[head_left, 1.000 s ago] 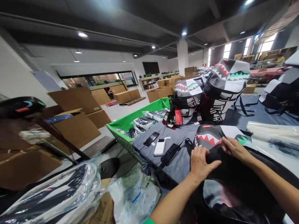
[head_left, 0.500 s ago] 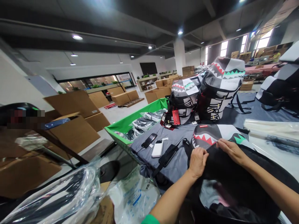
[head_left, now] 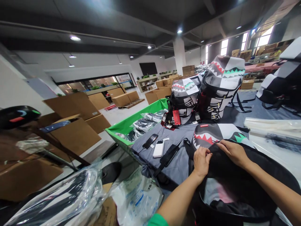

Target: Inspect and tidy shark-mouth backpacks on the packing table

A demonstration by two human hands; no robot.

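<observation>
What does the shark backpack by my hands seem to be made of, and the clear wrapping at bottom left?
The shark backpack looks like synthetic fabric, with a low sheen and soft folds. The wrapping looks like thin plastic film: glossy, crinkled, see-through to the item inside.

The black backpack runs off the bottom edge; the red hang tag is too small to read.

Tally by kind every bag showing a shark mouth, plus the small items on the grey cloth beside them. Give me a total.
Upright shark-mouth backpacks: 2
Flat shark-mouth backpack: 1
Black smartphone: 1
White power bank: 1
Black flat pouch: 1
Total: 6
</observation>
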